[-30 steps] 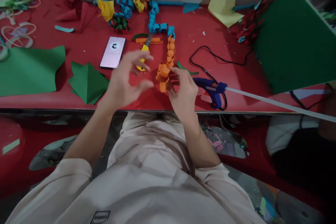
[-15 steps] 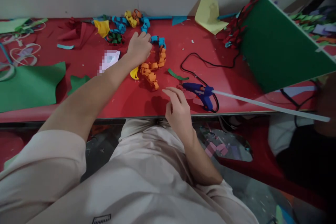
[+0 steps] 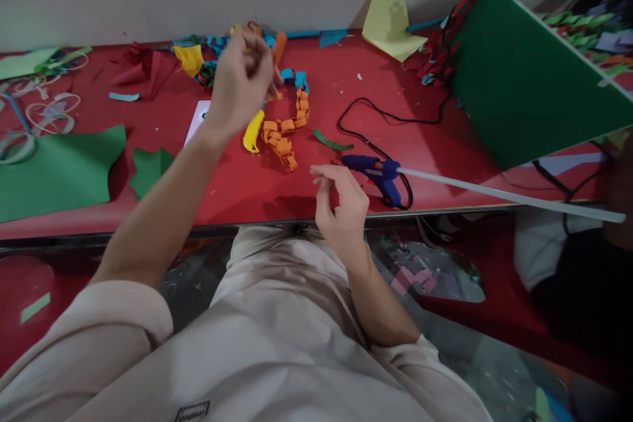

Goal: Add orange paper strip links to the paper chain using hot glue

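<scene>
My left hand (image 3: 242, 82) is raised over the back of the red table, its fingers closed on an orange paper strip (image 3: 279, 51), slightly blurred. Beneath and beside it lies a paper chain (image 3: 287, 125) of orange links that turn blue toward the back. A curved yellow paper piece (image 3: 254, 132) touches the chain's left side. My right hand (image 3: 342, 201) hovers at the table's front edge, fingers loosely bent and thumb close to them, with nothing visible in it. Just right of it rests a blue glue gun (image 3: 373, 170) with a long white glue stick (image 3: 504, 194).
A green board (image 3: 534, 79) leans at the right, close to a seated person's dark sleeve (image 3: 583, 290). Green paper (image 3: 59, 168) covers the left front. A phone (image 3: 196, 120) lies behind my left forearm. The black cord (image 3: 395, 120) loops behind the glue gun.
My left hand has lifted off the table and moved left, and an orange paper strip now shows at its fingers. My right hand's thumb and fingers have drawn closer together.
</scene>
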Motion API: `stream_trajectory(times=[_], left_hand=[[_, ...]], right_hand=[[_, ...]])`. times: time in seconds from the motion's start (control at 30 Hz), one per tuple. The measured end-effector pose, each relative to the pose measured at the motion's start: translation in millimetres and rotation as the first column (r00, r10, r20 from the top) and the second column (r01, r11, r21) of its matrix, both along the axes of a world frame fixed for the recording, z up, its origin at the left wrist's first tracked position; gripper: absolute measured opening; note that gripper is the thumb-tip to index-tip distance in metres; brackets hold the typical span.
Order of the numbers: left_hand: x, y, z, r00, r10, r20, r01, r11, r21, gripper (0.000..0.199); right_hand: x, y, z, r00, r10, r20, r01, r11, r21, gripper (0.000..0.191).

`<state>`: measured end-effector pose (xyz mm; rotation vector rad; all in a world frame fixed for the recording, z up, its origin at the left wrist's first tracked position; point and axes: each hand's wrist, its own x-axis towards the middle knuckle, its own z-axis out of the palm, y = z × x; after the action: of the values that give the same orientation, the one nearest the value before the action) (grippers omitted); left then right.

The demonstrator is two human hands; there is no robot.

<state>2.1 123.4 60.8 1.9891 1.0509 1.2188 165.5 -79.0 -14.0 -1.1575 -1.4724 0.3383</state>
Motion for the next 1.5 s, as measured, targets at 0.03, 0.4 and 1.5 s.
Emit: stream_trajectory(times=[0.03,0.4,1.5], left_hand=[[-4.6,-31.8,-4.0,0.999,-0.049,-0.006,0.049,0.999,0.004,0.033],[-23.3,-168.5,-68.0,0.930,-0.063,-0.361,0.038,0.996,-0.075,0.027],[-5.9,-187.5,-93.0,0.928,0.122,-0.352,-0.080,0.988,0.132,0.018]], right_hand=[[-0.6,0.2,2.6,0.998,0.004,-0.057,-0.005,1.000,-0.020,0.028],[8.4,2.2,-11.3,0.973,-0.007,-0.230,-0.085,0.917,-0.389,0.019],[88.0,-12.5,23.0,0.854,0.213,0.475,0.077,0.851,-0.520,0.041]])
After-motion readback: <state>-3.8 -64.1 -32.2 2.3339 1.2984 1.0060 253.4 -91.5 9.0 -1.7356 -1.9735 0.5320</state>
